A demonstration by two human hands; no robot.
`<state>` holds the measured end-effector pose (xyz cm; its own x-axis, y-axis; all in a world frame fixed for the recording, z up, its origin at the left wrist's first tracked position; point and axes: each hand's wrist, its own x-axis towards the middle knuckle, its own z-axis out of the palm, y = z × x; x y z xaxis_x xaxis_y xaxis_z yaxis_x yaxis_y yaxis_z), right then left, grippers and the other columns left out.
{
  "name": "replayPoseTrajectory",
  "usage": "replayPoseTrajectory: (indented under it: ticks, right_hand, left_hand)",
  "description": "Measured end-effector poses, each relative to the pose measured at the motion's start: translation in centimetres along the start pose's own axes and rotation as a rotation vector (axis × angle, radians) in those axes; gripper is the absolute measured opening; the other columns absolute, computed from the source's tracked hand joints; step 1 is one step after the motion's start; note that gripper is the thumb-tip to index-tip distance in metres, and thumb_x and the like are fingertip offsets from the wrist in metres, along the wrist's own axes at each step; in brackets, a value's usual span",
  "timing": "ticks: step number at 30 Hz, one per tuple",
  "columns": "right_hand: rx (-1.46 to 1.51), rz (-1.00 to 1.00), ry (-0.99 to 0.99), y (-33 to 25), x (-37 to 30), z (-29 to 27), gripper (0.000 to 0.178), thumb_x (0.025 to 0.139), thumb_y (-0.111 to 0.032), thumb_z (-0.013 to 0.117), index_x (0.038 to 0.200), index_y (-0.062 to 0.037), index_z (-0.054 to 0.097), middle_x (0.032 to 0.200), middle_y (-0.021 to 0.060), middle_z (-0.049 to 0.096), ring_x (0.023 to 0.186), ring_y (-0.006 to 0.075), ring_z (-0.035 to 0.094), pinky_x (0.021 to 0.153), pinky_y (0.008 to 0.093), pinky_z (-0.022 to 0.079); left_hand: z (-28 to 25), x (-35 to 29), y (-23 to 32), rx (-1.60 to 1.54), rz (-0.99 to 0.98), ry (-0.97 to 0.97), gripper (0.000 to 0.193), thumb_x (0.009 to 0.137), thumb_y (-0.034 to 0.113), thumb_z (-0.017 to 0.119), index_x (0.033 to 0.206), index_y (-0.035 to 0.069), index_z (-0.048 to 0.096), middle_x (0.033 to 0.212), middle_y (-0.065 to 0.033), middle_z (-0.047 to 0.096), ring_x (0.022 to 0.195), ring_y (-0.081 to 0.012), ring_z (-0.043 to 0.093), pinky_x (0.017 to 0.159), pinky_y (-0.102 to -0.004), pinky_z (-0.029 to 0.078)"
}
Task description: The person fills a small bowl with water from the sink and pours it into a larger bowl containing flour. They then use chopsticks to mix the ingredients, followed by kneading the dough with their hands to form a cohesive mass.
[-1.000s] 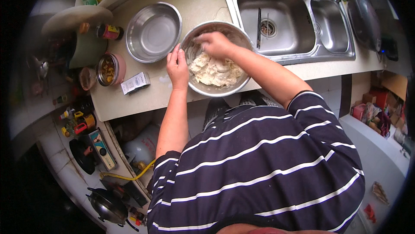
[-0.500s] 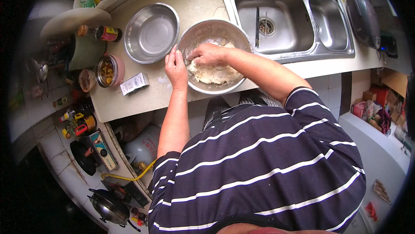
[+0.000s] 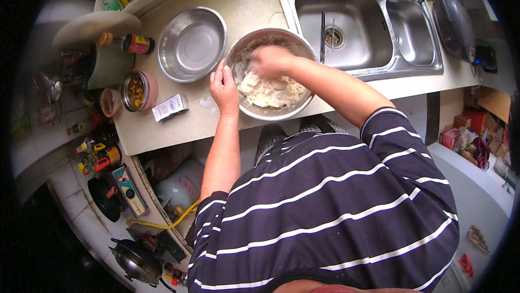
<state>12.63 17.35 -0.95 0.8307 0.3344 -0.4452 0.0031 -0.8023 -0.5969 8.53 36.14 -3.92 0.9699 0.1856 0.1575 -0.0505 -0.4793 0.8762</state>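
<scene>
A steel mixing bowl [image 3: 299,48] stands at the counter's front edge, with shaggy pale dough [image 3: 271,92] in its near part. Against the bowl's left side, my left hand [image 3: 223,88] grips the rim, its fingers close together and pointing away from me. My right hand [image 3: 272,61] is inside the bowl, over the far part of the dough. Motion smears its fingers, so whether any dough is in them cannot be made out. Just left of the bowl sits a second steel basin [image 3: 193,44] with nothing in it.
At right is a double sink [image 3: 346,17] with dark chopsticks [image 3: 323,37] in its larger basin. On the left stand a pink-sided pot of food [image 3: 149,88], a small box [image 3: 170,108] and a dark sauce bottle [image 3: 135,44]. A yellow hose [image 3: 157,223] runs below the counter.
My right hand has lifted off the dough and shifted to the far side of the bowl, uncovering more dough. My left hand stays at the rim.
</scene>
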Motion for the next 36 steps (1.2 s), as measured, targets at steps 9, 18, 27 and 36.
replayPoseTrajectory:
  ticks: [9, 18, 27, 36]
  right_hand:
    - [0.083, -0.160, -0.034, -4.2, 1.9, 3.6, 0.034, 0.080, -0.021, 0.060, 0.104, -0.0004, 0.072, 0.108, 0.0235, 0.069, 0.105, 0.0380, 0.066, 0.090, 0.0450, 0.051]
    - [-0.255, 0.140, 0.224, -0.2, -2.3, -4.1, 0.024, 0.086, -0.012, 0.054, 0.104, -0.0009, 0.065, 0.103, 0.0213, 0.069, 0.105, 0.0358, 0.065, 0.091, 0.0467, 0.051]
    - [-0.210, -0.134, 0.041, -5.1, 1.9, 1.9, 0.026, 0.082, -0.023, 0.060, 0.083, 0.0001, 0.072, 0.088, 0.0229, 0.070, 0.086, 0.0390, 0.069, 0.079, 0.0489, 0.054]
    - [-0.229, 0.327, 0.055, 1.1, -3.4, -2.7, 0.048, 0.094, -0.038, 0.056, 0.114, 0.0047, 0.064, 0.114, 0.0260, 0.067, 0.109, 0.0356, 0.064, 0.098, 0.0441, 0.048]
  left_hand:
    - [0.0, -0.2, 0.0, -0.064, -0.011, -0.010, 0.029, 0.097, 0.013, 0.057, 0.122, 0.001, 0.066, 0.092, -0.0115, 0.063, 0.083, -0.0223, 0.062, 0.076, -0.0337, 0.049]
    - [0.2, -0.5, 0.4, -0.014, -0.034, 0.035, 0.029, 0.097, 0.012, 0.058, 0.122, 0.002, 0.067, 0.087, -0.0112, 0.062, 0.076, -0.0220, 0.059, 0.071, -0.0337, 0.048]
    - [-0.2, -0.8, 0.7, -0.003, 0.027, 0.069, 0.029, 0.097, 0.013, 0.056, 0.122, 0.002, 0.066, 0.095, -0.0148, 0.066, 0.085, -0.0246, 0.065, 0.076, -0.0348, 0.051]
    - [-0.2, -1.6, 1.0, 0.002, -0.065, 0.078, 0.029, 0.097, 0.012, 0.057, 0.123, 0.005, 0.066, 0.088, -0.0134, 0.063, 0.078, -0.0253, 0.062, 0.071, -0.0357, 0.049]
